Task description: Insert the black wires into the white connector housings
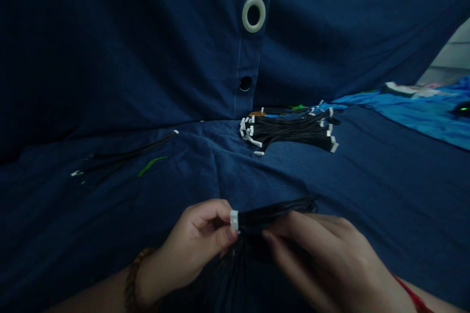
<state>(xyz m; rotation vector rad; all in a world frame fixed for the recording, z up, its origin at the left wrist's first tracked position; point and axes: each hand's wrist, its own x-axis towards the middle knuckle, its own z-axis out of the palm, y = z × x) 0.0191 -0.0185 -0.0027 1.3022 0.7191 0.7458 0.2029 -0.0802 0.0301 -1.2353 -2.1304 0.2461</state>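
Note:
My left hand point(198, 244) pinches a flat white connector point(234, 220) between thumb and forefinger. A bundle of thin black wires point(277, 209) leads from that connector to the right, its far ends loose. More dark wires point(235, 274) hang below my left fingers and fade into shadow. My right hand point(326, 259) is closed around the wires just right of the connector, thumb and forefinger drawn together. How many wires it grips is hidden by the fingers and the dim light.
A pile of black cables point(293, 131) with white end connectors lies on the dark blue cloth point(205, 176). Several loose cables point(128, 153) and a green strip point(151, 166) are to the left. A blue patterned cloth point(407, 112) is at right. Behind hangs a blue curtain point(165, 49) with a grommet.

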